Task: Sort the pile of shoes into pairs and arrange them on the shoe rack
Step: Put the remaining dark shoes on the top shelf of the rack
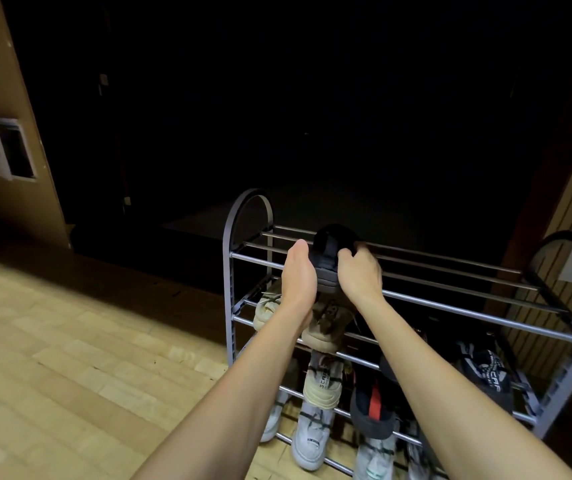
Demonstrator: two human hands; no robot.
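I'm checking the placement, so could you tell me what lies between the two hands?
In the head view, a black shoe on the rack's top tier lies between the left hand and right hand.

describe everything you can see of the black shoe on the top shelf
The black shoe is dark with a ribbed grey sole edge facing the camera, its far end rounded and lost against the dark background. It sits on the top bars of the metal shoe rack, near the left end. The left hand lies flat against its left side, fingers straight; the right hand grips its right side with curled fingers. Material and laces are too dim to tell.
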